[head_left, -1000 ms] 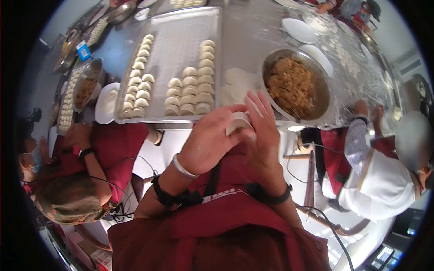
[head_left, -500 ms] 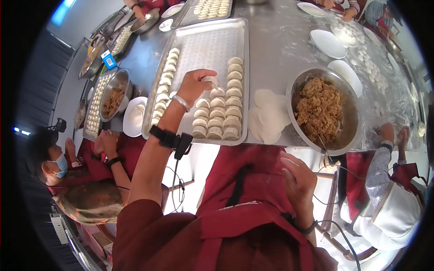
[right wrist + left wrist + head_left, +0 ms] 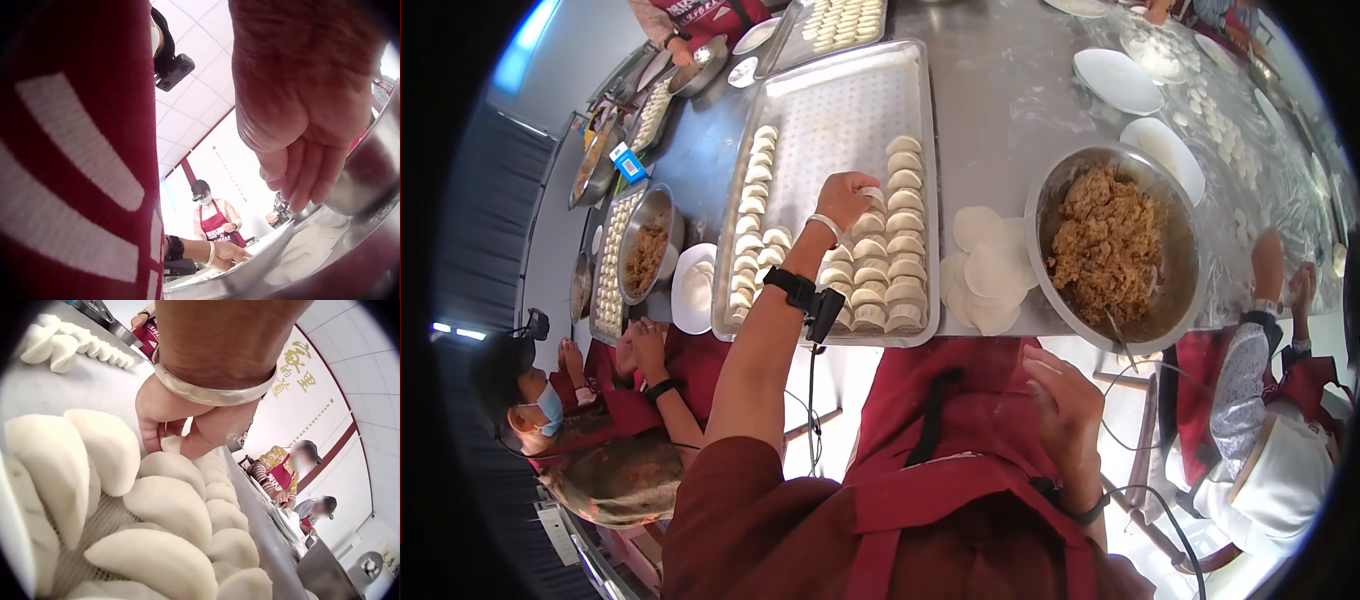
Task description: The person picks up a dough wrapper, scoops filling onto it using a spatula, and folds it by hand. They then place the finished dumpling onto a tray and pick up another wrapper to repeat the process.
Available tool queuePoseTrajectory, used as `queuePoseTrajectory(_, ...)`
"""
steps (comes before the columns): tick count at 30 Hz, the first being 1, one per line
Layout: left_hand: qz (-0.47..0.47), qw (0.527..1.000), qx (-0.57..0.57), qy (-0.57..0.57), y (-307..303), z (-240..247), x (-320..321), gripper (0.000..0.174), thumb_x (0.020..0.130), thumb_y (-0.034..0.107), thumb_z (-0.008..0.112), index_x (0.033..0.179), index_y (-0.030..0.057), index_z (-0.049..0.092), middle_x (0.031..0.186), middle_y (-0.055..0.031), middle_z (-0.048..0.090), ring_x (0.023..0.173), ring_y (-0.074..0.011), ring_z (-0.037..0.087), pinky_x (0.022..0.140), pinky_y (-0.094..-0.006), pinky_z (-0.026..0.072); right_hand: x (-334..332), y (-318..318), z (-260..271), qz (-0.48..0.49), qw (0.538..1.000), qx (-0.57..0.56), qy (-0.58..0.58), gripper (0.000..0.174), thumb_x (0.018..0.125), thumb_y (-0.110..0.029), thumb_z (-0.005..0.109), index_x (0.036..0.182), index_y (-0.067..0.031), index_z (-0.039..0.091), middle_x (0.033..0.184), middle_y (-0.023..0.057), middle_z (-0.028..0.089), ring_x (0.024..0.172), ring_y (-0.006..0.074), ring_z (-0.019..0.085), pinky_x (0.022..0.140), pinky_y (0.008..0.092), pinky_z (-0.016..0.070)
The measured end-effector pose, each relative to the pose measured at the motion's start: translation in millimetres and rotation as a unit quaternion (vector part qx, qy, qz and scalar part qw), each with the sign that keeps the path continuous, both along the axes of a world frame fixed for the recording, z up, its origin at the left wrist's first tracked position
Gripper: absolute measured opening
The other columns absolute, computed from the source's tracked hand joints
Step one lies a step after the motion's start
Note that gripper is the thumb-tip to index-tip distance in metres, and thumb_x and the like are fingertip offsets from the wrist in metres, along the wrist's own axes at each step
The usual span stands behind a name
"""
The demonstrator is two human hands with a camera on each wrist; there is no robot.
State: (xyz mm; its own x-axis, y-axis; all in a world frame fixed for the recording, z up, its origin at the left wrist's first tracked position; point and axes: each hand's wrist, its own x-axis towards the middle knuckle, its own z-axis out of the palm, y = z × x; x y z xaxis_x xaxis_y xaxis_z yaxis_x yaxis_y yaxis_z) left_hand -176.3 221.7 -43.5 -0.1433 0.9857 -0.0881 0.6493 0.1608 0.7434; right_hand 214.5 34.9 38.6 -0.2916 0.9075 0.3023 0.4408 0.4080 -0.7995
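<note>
My left hand (image 3: 845,200) reaches over a perforated metal tray (image 3: 830,100) and pinches a dumpling (image 3: 171,444) between thumb and fingers. That dumpling is at the far end of a row of dumplings (image 3: 870,247), beside the longer row along the tray's right side. In the left wrist view the fingers partly hide it. Back near my apron, my right hand (image 3: 1065,405) hangs with loosely bent fingers, holding nothing. Nearest to it on the table are round dough wrappers (image 3: 997,272), overlapping in a loose pile, and a steel bowl (image 3: 1036,235) of brown filling (image 3: 1105,245).
White oval plates (image 3: 1118,80) and floured dough pieces (image 3: 1220,130) occupy the right of the table. To the left stand another filling bowl (image 3: 677,215) and a plate of wrappers (image 3: 693,310). People sit close on both sides, and a cable (image 3: 1170,510) runs by my right arm.
Both hands were together around the dumpling at the table edge. They parted; the left carried the dumpling over the tray to the row's end, while the right drew back toward my body.
</note>
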Motion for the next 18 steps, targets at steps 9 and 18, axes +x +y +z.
queuePoseTrajectory(9,-0.005,0.999,-0.016,-0.035,-5.3,-5.6,5.8,0.028,0.080,0.005,0.064,0.108,0.0015,0.071,0.098,-0.0116,0.074,0.087,-0.0193,0.069,0.080,-0.0298,0.0537,-0.9,0.8,-5.1,-0.003,1.000,-0.016,-0.006,0.024,0.080,0.003,0.067,0.103,-0.0006,0.068,0.111,0.0163,0.069,0.099,0.0359,0.067,0.087,0.0418,0.0537)
queuePoseTrajectory(18,-0.102,0.971,0.076,0.204,-13.4,4.7,10.7,0.035,0.081,0.001,0.055,0.111,0.0076,0.071,0.112,-0.0147,0.068,0.107,-0.0324,0.062,0.095,-0.0386,0.0491,1.0,-3.0,-5.4,-0.006,1.000,-0.020,-0.001,0.023,0.080,0.004,0.066,0.103,-0.0006,0.068,0.111,0.0166,0.069,0.099,0.0358,0.067,0.086,0.0417,0.0538)
